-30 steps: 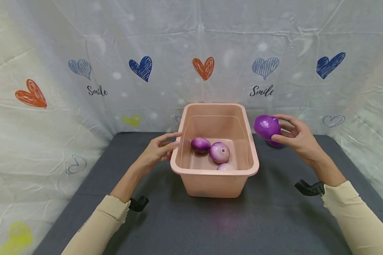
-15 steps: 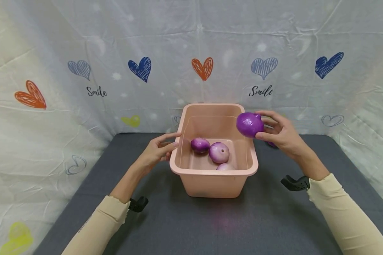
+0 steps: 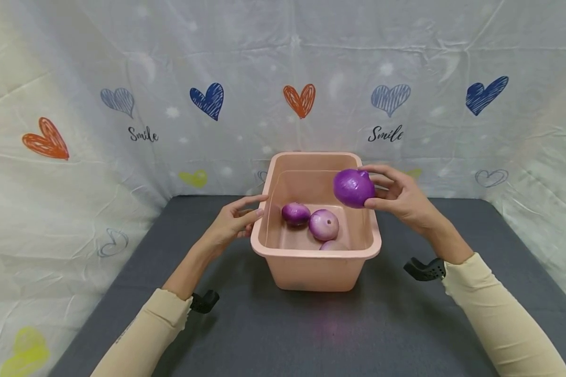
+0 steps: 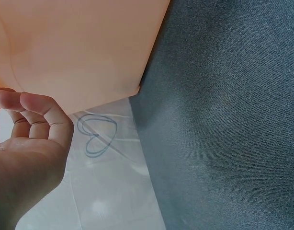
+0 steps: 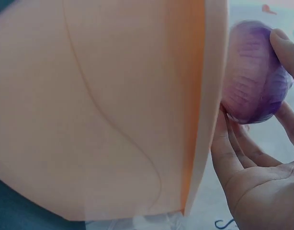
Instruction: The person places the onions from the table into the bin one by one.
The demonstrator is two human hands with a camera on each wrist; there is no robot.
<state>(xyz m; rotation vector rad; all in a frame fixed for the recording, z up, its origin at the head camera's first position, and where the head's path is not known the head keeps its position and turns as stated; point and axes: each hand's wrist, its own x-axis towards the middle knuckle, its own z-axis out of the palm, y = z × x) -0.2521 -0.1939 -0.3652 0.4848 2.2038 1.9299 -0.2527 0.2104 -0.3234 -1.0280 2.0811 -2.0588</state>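
Observation:
My right hand (image 3: 396, 196) grips a glossy purple onion (image 3: 352, 188) between thumb and fingers, above the right rim of a peach plastic bin (image 3: 316, 272). In the right wrist view, that onion (image 5: 254, 72) shows beyond the bin's rim, held by thumb and fingertips. At the bin's left rim my left hand (image 3: 228, 225) holds the edge with thumb and index finger. The left wrist view has its other fingers (image 4: 46, 112) curled beside the bin's outer wall. Inside the bin lie a dark purple onion (image 3: 295, 214), a paler onion (image 3: 324, 225) and another onion (image 3: 334, 245), partly hidden by the front rim.
The bin stands on a dark grey cloth-covered table (image 3: 245, 335), close to the back. A pale curtain (image 3: 254, 52) printed with hearts and "Smile" hangs behind and along the sides. Dark straps sit on both wrists.
My right hand has carried the onion leftward, from beside the bin to above its right part. Another purple item behind that hand is now out of sight. The left hand stays at the rim.

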